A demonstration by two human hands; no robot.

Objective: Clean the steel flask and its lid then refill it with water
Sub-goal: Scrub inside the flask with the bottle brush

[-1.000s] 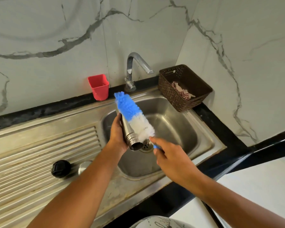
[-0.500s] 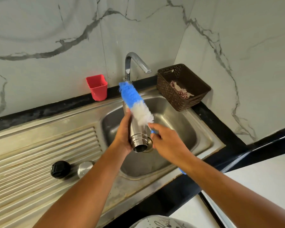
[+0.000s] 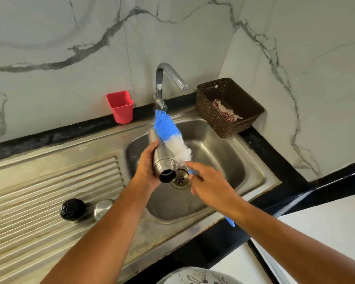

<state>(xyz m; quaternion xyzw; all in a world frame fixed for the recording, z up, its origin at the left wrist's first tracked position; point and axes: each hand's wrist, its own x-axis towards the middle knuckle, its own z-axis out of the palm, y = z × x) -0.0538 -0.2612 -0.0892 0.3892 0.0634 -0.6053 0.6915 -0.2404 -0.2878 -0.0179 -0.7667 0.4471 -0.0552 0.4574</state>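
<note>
Lately bottle brush [image 3: 168,130] slid farther along steel flask [image 3: 161,158], clasped by left grip [image 3: 147,171]; right grip [image 3: 211,183] held brush; rinse judged pending.

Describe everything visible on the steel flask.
The steel flask is a brushed-metal cylinder with a ringed, threaded neck and a dark open mouth, uncapped. The left hand grips its body, holding it tilted over the sink, mouth toward the camera. Bristles of the bottle brush lie against its outer side, not inside.
</note>
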